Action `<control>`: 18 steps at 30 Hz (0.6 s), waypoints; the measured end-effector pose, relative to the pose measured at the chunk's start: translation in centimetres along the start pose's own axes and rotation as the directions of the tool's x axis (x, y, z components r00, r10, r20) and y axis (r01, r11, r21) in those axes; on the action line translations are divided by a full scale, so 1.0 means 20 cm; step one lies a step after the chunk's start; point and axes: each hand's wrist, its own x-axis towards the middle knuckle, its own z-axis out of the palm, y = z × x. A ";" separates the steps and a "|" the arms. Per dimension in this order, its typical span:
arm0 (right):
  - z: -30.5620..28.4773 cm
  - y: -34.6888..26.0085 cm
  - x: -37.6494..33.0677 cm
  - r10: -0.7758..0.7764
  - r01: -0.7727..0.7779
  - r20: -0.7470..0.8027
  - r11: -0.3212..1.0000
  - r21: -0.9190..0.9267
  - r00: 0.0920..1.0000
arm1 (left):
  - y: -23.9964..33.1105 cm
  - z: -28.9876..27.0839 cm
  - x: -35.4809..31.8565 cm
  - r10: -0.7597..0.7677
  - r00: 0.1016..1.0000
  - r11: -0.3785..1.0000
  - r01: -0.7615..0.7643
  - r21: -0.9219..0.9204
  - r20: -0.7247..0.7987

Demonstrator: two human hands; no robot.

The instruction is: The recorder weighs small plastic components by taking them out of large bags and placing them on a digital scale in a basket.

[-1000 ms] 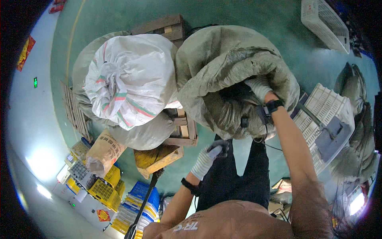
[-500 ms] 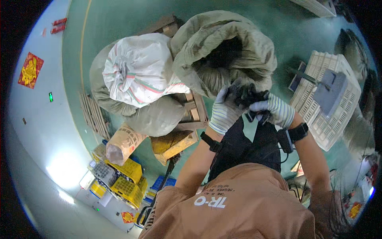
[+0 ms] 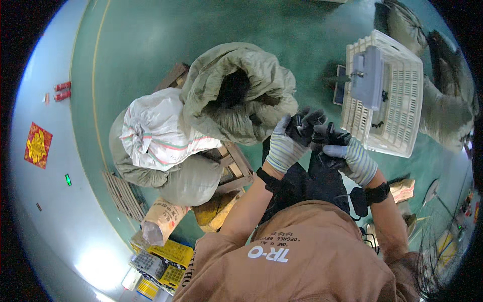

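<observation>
Both my hands wear striped gloves with dark grey fingers. My left hand (image 3: 289,141) is closed around small black parts (image 3: 298,121), one a short, glossy tube-like piece. Close beside it, my right hand (image 3: 349,153) also has its fingers curled round dark pieces (image 3: 343,137); the exact kind of these parts cannot be made out against the dark gloves. Just left of and beyond my hands stands a large grey-green woven sack (image 3: 241,58), its mouth rolled wide and its inside dark. To the right a white slatted crate (image 3: 410,95) holds several small black parts.
A grey-blue box-like thing (image 3: 367,75) sits at the crate's left side. A tied white sack (image 3: 156,126) rests on fuller sacks (image 3: 193,178) beside a wooden pallet (image 3: 236,166). A brown paper bag (image 3: 163,219) and yellow baskets (image 3: 173,254) are at the lower left.
My view and body have turned toward the right, so the sacks appear lower and further left and the crate's inside shows. Both hands still hold black parts, now slightly further apart.
</observation>
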 end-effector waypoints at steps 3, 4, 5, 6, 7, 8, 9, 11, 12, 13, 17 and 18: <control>-0.09 0.03 -0.11 -0.049 0.052 -0.035 0.994 0.097 0.998 | -0.10 0.03 0.03 -0.059 0.998 0.998 0.060 -0.035 0.011; -0.12 0.03 -0.15 -0.059 0.063 -0.037 0.991 0.115 0.998 | -0.13 0.04 0.04 -0.099 0.993 0.994 0.102 -0.040 0.063; -0.14 0.04 -0.19 -0.072 0.077 -0.045 0.989 0.123 0.996 | -0.15 0.05 0.06 -0.115 0.992 0.993 0.117 -0.037 0.041; -0.16 0.04 -0.22 -0.102 0.107 -0.047 0.987 0.117 0.994 | -0.17 0.07 0.08 -0.147 0.988 0.988 0.149 -0.040 0.050; -0.18 0.04 -0.26 -0.133 0.137 -0.049 0.984 0.110 0.990 | -0.19 0.08 0.09 -0.179 0.982 0.983 0.181 -0.042 0.059; -0.21 0.04 -0.29 -0.146 0.152 -0.058 0.981 0.117 0.988 | -0.22 0.09 0.11 -0.195 0.979 0.980 0.197 -0.034 0.059; -0.23 0.04 -0.32 -0.178 0.188 -0.084 0.973 0.134 0.980 | -0.24 0.10 0.13 -0.219 0.975 0.976 0.219 0.004 0.045; -0.28 0.03 -0.39 -0.219 0.237 -0.123 0.959 0.157 0.968 | -0.29 0.13 0.16 -0.260 0.965 0.965 0.258 0.047 0.029; -0.30 0.03 -0.42 -0.259 0.283 -0.213 0.955 0.092 0.942 | -0.32 0.14 0.18 -0.269 0.963 0.961 0.267 0.074 0.013; -0.32 0.03 -0.45 -0.278 0.301 -0.339 0.954 0.016 0.899 | -0.35 0.15 0.19 -0.282 0.959 0.955 0.280 0.097 0.010; -0.40 0.05 -0.54 -0.283 0.368 -0.456 0.924 0.107 0.844 | -0.46 0.20 0.25 -0.368 0.929 0.922 0.361 0.140 0.028; -0.41 0.06 -0.55 -0.288 0.378 -0.463 0.919 0.114 0.838 | -0.49 0.21 0.26 -0.382 0.924 0.914 0.375 0.154 0.019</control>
